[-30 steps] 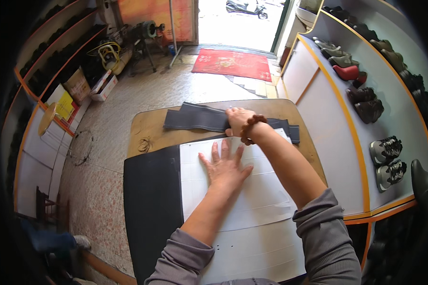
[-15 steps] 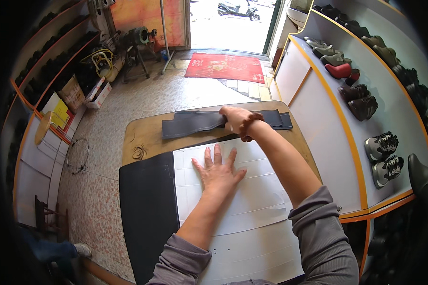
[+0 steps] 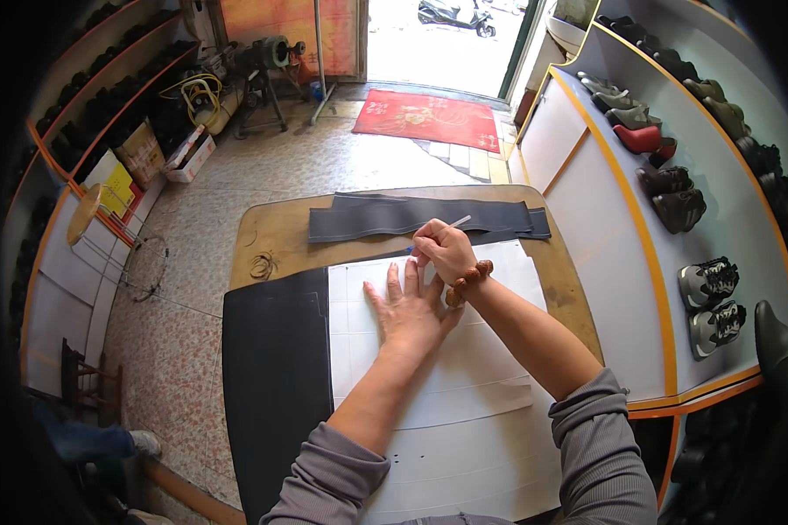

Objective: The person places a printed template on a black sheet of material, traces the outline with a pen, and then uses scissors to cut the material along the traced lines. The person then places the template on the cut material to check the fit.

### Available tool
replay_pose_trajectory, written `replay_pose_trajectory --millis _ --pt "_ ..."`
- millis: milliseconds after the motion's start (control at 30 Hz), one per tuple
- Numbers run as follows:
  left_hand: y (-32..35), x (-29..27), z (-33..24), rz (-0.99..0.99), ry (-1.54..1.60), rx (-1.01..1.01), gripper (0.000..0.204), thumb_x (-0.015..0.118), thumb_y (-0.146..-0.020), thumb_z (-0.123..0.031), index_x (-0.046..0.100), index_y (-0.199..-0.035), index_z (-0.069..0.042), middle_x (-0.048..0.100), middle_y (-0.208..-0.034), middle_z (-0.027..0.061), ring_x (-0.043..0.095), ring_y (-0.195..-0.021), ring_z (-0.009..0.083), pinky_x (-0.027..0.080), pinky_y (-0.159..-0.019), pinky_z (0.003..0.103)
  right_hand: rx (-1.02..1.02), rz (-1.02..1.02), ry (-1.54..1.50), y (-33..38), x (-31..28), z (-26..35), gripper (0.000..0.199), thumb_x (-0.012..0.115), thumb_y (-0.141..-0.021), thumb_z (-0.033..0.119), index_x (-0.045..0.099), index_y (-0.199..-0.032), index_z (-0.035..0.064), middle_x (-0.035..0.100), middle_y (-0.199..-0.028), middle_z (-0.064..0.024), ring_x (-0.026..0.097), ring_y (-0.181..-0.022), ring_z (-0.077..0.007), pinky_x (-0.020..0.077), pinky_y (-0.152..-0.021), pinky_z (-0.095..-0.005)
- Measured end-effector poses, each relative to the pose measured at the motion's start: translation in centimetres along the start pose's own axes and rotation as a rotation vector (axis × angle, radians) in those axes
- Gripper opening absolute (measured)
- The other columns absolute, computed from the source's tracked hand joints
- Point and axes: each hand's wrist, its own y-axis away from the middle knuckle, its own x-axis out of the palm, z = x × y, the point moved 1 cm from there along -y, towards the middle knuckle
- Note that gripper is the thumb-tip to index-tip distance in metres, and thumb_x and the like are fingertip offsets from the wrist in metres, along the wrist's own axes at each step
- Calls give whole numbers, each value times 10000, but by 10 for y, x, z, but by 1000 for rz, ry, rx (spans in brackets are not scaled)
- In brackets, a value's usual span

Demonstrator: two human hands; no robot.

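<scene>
1. Left hand [image 3: 410, 313] lies flat, palm down, fingers spread, on the white paper pattern [image 3: 464, 394]; it holds nothing, grip fully open, just pressing the sheet
2. Right hand [image 3: 442, 249] is closed around a thin white pen [image 3: 458, 222], grip narrow and pinched; pen's upper end tilts up and to the right, tip end hidden by the fingers near the pattern's far edge
3. Right wrist wears a brown bead bracelet [image 3: 467, 282], which sits just beside the left hand's fingertips
4. Paper pattern covers most of the near and right part of the wooden worktop [image 3: 276, 234]; faint seams run across it
5. Black sheet [image 3: 276, 376] lies under the pattern and shows as a wide band on its left, reaching to the near edge
6. Dark grey strips [image 3: 385, 217] lie across the far side of the worktop, just beyond the right hand, overlapping one another
7. Small coil of cord [image 3: 261, 265] rests on bare wood at the far left of the worktop
8. Both grey sleeves [image 3: 600, 437] enter from the lower edge
9. Shelves with shoes [image 3: 674, 197] run along the right; red doormat [image 3: 429, 118] lies on the floor by the open doorway
</scene>
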Motion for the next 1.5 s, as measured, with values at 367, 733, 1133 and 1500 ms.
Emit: replay_pose_trajectory --millis 367,733,1133,1500 --pt "2 6 3 -78 -45 35 572 504 -864 -603 499 -1352 -304 285 -1437 118 152 -1395 367 90 -1055 711 -102 98 327 -4 8 11 210 660 -837 239 709 -918 52 695 -787 -107 672 -730 -213 523 -697 -319" --pt "0 8 3 -51 -37 22 654 478 -852 -648 378 -1424 -348 219 -1493 137 102 -1413 364 58 -1055 710 -127 93 566 -6 -15 17 186 541 -876 213 649 -861 62 669 -741 -136 655 -743 -333 516 -713 -407" --pt "1 3 -1 10 -33 -3 659 489 -844 -636 378 -1423 -339 211 -1506 119 96 -1417 354 43 -1062 699 -79 20 712 3 -31 11 158 512 -884 225 598 -900 93 668 -782 -138 652 -783 -340 505 -726 -447" --pt "0 8 1 -8 -70 -2 669 462 -842 -668 374 -1422 -347 188 -1515 114 77 -1420 346 46 -1067 697 0 -138 625 19 -96 -9 132 540 -867 186 621 -854 83 666 -753 -147 657 -737 -334 519 -680 -419"
